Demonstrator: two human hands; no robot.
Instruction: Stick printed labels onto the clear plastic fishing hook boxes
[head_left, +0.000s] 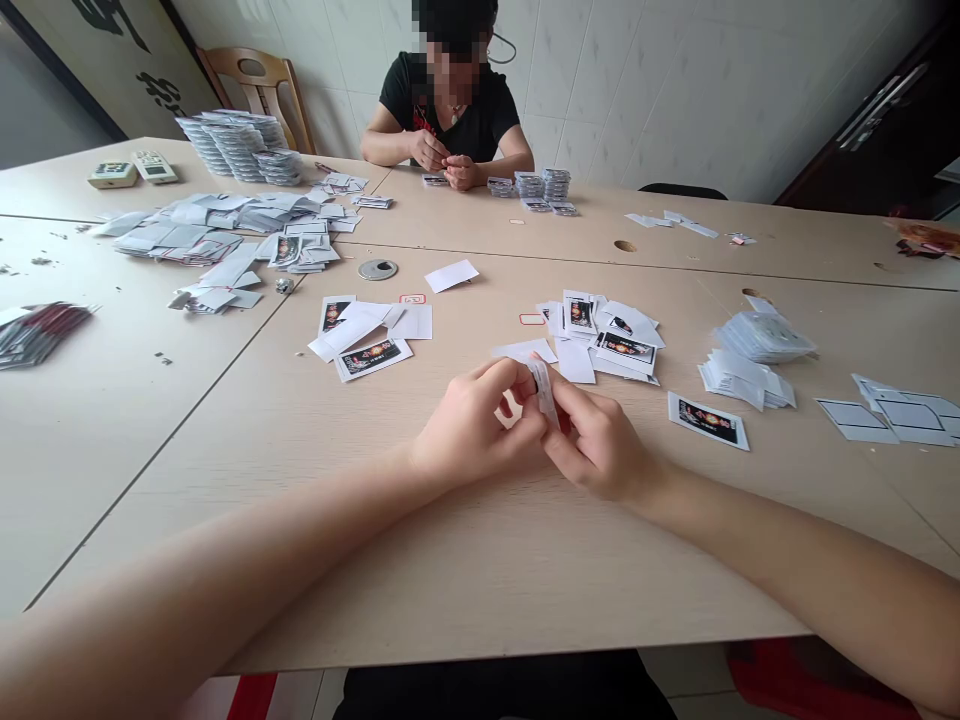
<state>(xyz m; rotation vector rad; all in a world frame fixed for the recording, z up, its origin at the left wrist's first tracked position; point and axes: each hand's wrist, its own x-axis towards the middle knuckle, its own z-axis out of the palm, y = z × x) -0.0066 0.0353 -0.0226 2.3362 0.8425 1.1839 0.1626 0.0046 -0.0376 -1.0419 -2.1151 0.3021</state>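
Observation:
A small whitish packet (544,390), seen nearly edge-on, is pinched between both my hands above the table. My left hand (480,420) closes its fingers on the packet's left side. On the other side, my right hand (600,440) holds it between thumb and fingers. My fingers hide part of the packet, and I cannot make out what is inside. Just beyond my hands lies a loose pile of white cards and black-printed cards (628,350). One black-printed card (709,421) lies alone to the right of my right hand.
Clear plastic bags (765,337) are stacked at right, near black-lined papers (915,415). More cards (375,357) lie left of my hands. Across the wooden table (450,590), a person (450,110) handles something small beside stacked packets (529,186). Tall packet stacks (236,145) stand far left.

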